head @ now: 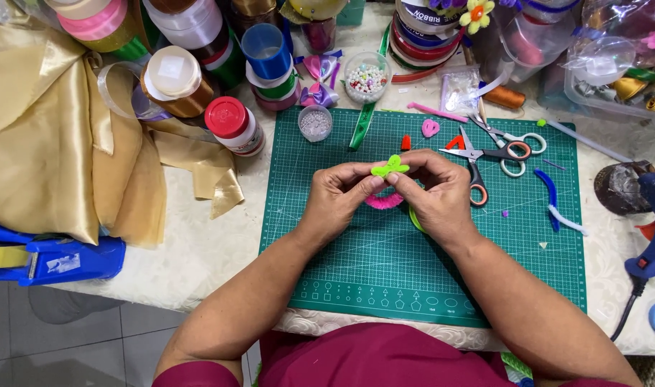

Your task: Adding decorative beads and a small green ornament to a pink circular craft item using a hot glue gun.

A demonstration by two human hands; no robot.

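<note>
Both my hands meet over the middle of a green cutting mat. My left hand and my right hand pinch a small lime-green pipe-cleaner shape between thumbs and fingertips. Below it, between the hands, a pink fuzzy pipe-cleaner loop shows, also held. A strip of lime-green pipe cleaner peeks from under my right palm.
Two pairs of scissors lie on the mat's upper right, near a pink heart and blue and white pipe cleaners. A blue glue gun rests at the right. Ribbon spools, bead pots and gold satin cloth crowd the back and left.
</note>
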